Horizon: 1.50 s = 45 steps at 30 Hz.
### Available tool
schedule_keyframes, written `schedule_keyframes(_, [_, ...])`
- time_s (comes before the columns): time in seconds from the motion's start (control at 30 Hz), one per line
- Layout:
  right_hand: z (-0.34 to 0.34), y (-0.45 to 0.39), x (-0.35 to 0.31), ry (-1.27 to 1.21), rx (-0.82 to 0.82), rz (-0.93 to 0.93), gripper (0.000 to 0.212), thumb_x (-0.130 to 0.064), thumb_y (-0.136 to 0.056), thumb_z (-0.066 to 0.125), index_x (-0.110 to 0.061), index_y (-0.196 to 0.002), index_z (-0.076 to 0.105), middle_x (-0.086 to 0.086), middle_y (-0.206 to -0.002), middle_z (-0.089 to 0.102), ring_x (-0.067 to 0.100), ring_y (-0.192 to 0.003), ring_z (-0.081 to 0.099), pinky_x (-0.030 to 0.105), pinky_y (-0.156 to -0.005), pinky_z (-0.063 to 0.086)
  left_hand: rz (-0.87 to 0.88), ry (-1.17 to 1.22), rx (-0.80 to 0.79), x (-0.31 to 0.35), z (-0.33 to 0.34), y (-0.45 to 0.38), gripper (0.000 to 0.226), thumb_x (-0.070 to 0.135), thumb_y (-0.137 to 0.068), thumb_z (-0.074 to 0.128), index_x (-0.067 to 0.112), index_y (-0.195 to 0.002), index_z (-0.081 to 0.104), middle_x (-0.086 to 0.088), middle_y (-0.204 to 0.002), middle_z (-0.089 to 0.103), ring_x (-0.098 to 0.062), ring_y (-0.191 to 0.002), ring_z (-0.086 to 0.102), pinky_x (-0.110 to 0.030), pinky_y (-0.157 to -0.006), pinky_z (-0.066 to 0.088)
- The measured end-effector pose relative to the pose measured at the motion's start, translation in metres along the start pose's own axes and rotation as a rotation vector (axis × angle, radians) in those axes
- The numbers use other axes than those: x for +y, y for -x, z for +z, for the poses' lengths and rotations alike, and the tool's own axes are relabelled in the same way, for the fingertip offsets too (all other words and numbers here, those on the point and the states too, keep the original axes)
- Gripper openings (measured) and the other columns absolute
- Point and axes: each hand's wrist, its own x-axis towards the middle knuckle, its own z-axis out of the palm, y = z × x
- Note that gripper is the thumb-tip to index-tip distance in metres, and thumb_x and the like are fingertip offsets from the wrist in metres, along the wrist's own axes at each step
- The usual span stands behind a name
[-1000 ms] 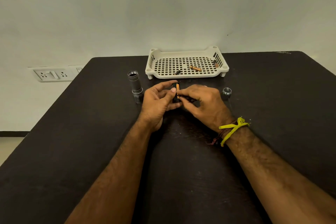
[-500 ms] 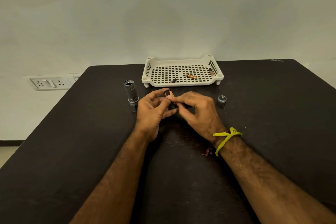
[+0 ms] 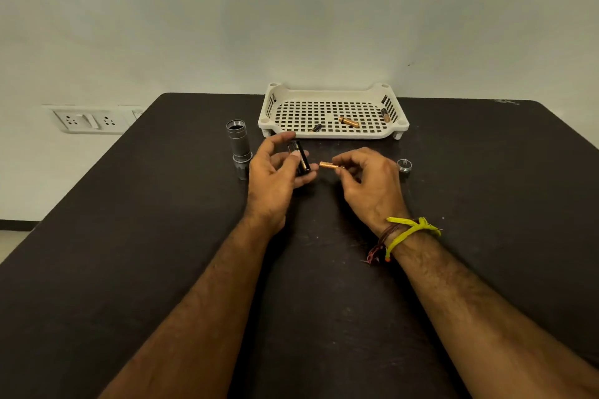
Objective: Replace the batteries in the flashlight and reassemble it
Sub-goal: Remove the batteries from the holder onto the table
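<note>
My left hand [image 3: 274, 180] grips a black battery holder [image 3: 299, 160], tilted, with a battery visible in it. My right hand [image 3: 369, 183] pinches a copper-coloured battery [image 3: 328, 165] by one end, its free end pointing left toward the holder with a small gap between them. The grey flashlight body [image 3: 239, 147] stands upright on the table left of my left hand, its open end up. The flashlight's tail cap [image 3: 404, 166] with a spring lies just right of my right hand.
A white perforated tray [image 3: 334, 134] sits at the table's far edge with three loose batteries [image 3: 349, 122] in it. The black table [image 3: 129, 253] spreads around my arms. A wall socket panel [image 3: 90, 120] is at the left.
My hands have parted: the right hand has pulled a copper battery out and away to the right, while the left keeps the holder. The view has tilted down a little.
</note>
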Motion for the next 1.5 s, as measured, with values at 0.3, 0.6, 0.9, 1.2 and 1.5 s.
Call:
schedule_keyframes(0.3, [0.005,-0.007,0.005,0.133,-0.032,-0.013,0.025,-0.002,-0.085,0.071,-0.01,-0.108,0.076,0.009,-0.105,0.069,0.025,-0.093,0.068,0.036,-0.089,0.056,-0.052,0.105,-0.201,0.001,-0.005,-0.001,0.024,0.005,-0.093,0.063,0.011,-0.117,0.064,-0.019,-0.099,0.061,-0.033,-0.089,0.073,-0.035,-0.076,0.06])
schedule_keyframes(0.6, [-0.001,-0.002,-0.005,-0.163,0.214,-0.02,0.021,0.0,-0.086,0.066,-0.013,-0.098,0.077,-0.01,-0.09,0.062,0.0,-0.075,0.058,0.015,-0.073,0.051,-0.098,0.108,-0.255,0.003,-0.009,-0.003,0.025,0.005,-0.101,0.049,0.012,-0.122,0.061,-0.014,-0.097,0.071,-0.034,-0.09,0.075,-0.034,-0.07,0.061])
schedule_keyframes(0.9, [0.002,0.003,-0.012,-0.262,0.102,-0.067,0.015,-0.006,-0.085,0.073,-0.014,-0.098,0.077,-0.005,-0.09,0.07,0.012,-0.077,0.066,0.028,-0.069,0.056,-0.018,0.022,-0.324,0.002,-0.006,-0.002,0.024,0.005,-0.103,0.045,0.01,-0.122,0.059,-0.008,-0.102,0.074,-0.02,-0.092,0.073,-0.029,-0.063,0.062])
schedule_keyframes(1.2, [0.003,0.003,-0.012,-0.241,0.063,-0.132,0.019,-0.006,-0.085,0.074,-0.015,-0.102,0.075,-0.006,-0.092,0.072,0.012,-0.077,0.066,0.023,-0.067,0.054,-0.019,0.04,-0.327,-0.001,-0.006,-0.004,0.025,0.002,-0.1,0.051,0.009,-0.12,0.062,-0.008,-0.106,0.072,-0.019,-0.094,0.071,-0.03,-0.067,0.062])
schedule_keyframes(1.5, [0.002,0.001,-0.011,-0.224,-0.094,-0.124,0.015,-0.008,-0.089,0.069,-0.015,-0.102,0.067,-0.004,-0.086,0.068,0.014,-0.079,0.066,0.028,-0.072,0.057,-0.002,-0.075,-0.264,0.0,-0.002,0.001,0.023,-0.003,-0.098,0.053,0.004,-0.118,0.063,-0.016,-0.107,0.07,-0.024,-0.093,0.072,-0.033,-0.066,0.063])
